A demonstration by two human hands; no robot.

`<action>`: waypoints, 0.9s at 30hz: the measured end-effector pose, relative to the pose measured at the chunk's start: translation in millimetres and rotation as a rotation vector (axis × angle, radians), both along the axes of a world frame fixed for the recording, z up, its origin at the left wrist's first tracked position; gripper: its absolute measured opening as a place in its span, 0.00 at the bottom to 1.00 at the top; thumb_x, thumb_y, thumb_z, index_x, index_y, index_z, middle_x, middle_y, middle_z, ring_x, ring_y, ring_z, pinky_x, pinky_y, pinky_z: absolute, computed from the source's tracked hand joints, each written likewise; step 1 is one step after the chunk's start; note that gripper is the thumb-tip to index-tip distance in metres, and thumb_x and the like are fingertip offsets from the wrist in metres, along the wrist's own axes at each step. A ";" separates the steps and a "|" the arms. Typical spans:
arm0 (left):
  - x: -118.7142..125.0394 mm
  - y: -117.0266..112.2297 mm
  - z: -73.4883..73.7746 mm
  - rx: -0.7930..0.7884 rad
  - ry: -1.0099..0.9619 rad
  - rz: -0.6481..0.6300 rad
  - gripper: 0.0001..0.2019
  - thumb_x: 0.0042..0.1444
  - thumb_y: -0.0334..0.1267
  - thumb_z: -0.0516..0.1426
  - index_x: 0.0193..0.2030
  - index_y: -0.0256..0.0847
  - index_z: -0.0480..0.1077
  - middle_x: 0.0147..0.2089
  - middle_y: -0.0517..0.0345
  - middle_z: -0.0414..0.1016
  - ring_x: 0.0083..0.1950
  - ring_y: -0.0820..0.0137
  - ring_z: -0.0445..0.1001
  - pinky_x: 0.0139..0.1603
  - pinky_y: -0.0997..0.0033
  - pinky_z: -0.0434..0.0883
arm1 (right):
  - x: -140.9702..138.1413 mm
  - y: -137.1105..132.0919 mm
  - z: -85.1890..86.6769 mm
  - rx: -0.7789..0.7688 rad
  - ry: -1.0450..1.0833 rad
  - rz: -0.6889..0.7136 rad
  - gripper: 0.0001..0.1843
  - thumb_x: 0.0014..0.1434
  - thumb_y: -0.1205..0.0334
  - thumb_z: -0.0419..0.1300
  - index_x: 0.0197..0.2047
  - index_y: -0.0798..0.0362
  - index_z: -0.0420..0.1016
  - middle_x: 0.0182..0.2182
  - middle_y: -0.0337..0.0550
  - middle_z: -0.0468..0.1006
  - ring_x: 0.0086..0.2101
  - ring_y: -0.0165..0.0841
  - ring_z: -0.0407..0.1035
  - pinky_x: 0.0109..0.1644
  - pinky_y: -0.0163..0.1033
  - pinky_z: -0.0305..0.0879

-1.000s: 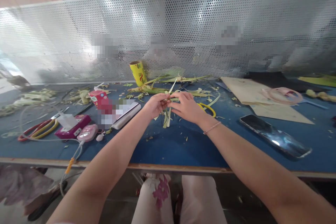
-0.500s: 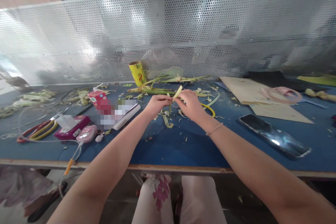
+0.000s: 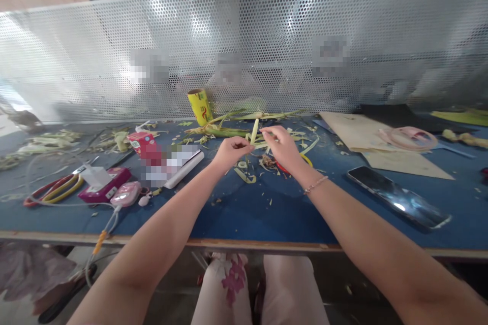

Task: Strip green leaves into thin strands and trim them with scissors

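My left hand is closed in a pinch on the lower end of a pale green husk strip, which stands up from the fingertips. Just right of the strip, apart from it, is my right hand, its thumb and forefinger bent with a small gap between them. Shredded husk scraps lie on the table below both hands. Behind them rests a longer green husk piece. A yellow ring shows partly behind my right hand.
A yellow can-like tube stands by the perforated metal screen. On the left are a red box, a purple box and cables. A phone and brown cardboard lie to the right on the blue table.
My right hand has moved right, away from the strip, and its fingers have parted. The strip now stands more upright in my left hand.
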State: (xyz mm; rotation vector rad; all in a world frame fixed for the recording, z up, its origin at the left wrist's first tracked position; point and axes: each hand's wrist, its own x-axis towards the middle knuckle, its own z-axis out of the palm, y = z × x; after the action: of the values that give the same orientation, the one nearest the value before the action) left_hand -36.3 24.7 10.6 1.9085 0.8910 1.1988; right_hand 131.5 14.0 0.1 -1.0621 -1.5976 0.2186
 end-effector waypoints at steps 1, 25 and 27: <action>-0.3 0.5 0.2 0.001 -0.021 -0.009 0.09 0.43 0.39 0.62 0.22 0.36 0.70 0.25 0.59 0.69 0.29 0.75 0.65 0.32 0.73 0.62 | 3.3 0.9 0.8 -0.018 -0.007 0.012 0.14 0.57 0.55 0.50 0.36 0.53 0.74 0.39 0.48 0.75 0.41 0.37 0.67 0.47 0.43 0.59; 5.8 -10.8 -0.1 0.248 0.344 0.087 0.08 0.43 0.33 0.57 0.19 0.38 0.60 0.23 0.63 0.62 0.27 0.76 0.61 0.29 0.75 0.59 | -4.0 -18.7 11.1 -0.047 -0.158 0.192 0.07 0.53 0.59 0.57 0.28 0.52 0.73 0.37 0.45 0.66 0.41 0.37 0.62 0.48 0.46 0.56; 6.6 -11.3 -0.6 0.212 0.311 0.054 0.08 0.42 0.32 0.57 0.19 0.38 0.60 0.23 0.63 0.62 0.26 0.77 0.62 0.29 0.76 0.59 | -4.1 -17.1 10.7 -0.062 -0.201 0.202 0.07 0.54 0.60 0.56 0.29 0.52 0.72 0.37 0.45 0.68 0.43 0.38 0.62 0.52 0.49 0.52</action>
State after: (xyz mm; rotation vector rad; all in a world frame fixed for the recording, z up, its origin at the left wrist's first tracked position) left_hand -29.7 13.3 9.9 2.2991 1.0143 1.0796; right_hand 127.4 -3.1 10.8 -0.9944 -1.8925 0.3064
